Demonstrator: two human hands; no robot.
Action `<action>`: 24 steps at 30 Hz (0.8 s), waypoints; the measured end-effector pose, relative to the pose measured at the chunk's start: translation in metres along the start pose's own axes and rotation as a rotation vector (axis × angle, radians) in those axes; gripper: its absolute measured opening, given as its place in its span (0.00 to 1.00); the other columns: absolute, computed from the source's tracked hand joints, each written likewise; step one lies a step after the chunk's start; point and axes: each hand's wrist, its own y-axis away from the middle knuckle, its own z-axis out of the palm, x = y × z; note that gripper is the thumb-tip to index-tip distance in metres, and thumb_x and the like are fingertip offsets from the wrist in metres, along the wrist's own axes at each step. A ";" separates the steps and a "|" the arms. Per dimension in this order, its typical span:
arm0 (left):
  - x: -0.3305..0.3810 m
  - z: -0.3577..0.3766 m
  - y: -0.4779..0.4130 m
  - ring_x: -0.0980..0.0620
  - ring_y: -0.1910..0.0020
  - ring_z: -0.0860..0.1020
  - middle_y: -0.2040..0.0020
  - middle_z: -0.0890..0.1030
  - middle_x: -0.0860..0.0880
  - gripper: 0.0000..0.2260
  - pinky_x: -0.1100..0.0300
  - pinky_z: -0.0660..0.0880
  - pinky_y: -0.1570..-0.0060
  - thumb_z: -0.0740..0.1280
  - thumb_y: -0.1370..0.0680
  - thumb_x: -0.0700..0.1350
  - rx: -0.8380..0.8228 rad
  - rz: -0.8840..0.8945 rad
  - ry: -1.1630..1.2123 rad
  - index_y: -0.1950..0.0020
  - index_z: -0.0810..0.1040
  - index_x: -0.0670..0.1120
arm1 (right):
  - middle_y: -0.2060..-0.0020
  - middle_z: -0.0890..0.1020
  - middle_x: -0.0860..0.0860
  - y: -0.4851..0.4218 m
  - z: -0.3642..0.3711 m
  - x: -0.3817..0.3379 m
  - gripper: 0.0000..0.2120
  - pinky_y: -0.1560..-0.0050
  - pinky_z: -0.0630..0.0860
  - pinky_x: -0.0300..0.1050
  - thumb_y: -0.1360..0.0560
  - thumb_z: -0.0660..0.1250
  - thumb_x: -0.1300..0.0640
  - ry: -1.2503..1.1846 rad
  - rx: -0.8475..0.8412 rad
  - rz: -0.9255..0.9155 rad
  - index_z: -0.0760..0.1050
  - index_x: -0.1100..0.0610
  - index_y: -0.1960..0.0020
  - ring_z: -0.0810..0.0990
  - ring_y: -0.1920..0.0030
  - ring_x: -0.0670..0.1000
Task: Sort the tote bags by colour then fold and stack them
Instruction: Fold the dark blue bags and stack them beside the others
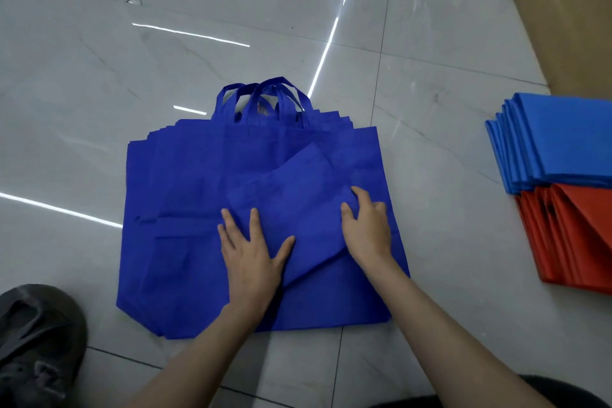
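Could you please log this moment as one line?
fold dark blue bag on pile | left hand presses flat | right hand grips edge | light blue stack, red stack beside

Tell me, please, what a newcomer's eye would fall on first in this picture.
A pile of dark blue tote bags fills the middle of the floor, with a folded bag on top under the left hand, pressed flat, and the right hand at its edge. At the right edge, a light blue stack lies beyond a red stack.
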 end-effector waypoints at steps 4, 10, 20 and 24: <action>0.020 -0.002 0.005 0.41 0.25 0.52 0.23 0.46 0.38 0.28 0.52 0.57 0.29 0.66 0.23 0.52 0.062 0.205 0.102 0.27 0.63 0.41 | 0.46 0.69 0.51 0.013 -0.017 0.014 0.18 0.42 0.70 0.44 0.19 0.55 0.60 -0.422 0.177 0.078 0.66 0.51 0.30 0.72 0.45 0.51; 0.068 0.013 0.002 0.44 0.24 0.49 0.22 0.48 0.45 0.31 0.46 0.50 0.28 0.47 0.23 0.64 -0.174 0.500 -0.125 0.26 0.63 0.49 | 0.38 0.69 0.58 -0.008 -0.076 0.070 0.18 0.41 0.67 0.43 0.20 0.56 0.62 -0.501 0.479 0.280 0.66 0.55 0.30 0.72 0.40 0.56; 0.054 0.037 0.001 0.49 0.24 0.41 0.22 0.40 0.52 0.49 0.42 0.44 0.28 0.28 0.42 0.78 -0.401 0.430 -0.332 0.24 0.44 0.60 | 0.29 0.65 0.60 -0.010 -0.085 0.111 0.23 0.31 0.59 0.61 0.23 0.61 0.55 0.242 0.363 -0.118 0.67 0.55 0.29 0.64 0.32 0.64; 0.051 0.037 0.000 0.49 0.24 0.41 0.22 0.42 0.52 0.49 0.41 0.44 0.29 0.25 0.42 0.77 -0.373 0.442 -0.307 0.24 0.45 0.60 | 0.23 0.55 0.50 -0.001 -0.052 0.088 0.27 0.27 0.46 0.60 0.22 0.49 0.38 0.432 -0.114 -0.347 0.57 0.44 0.25 0.51 0.25 0.57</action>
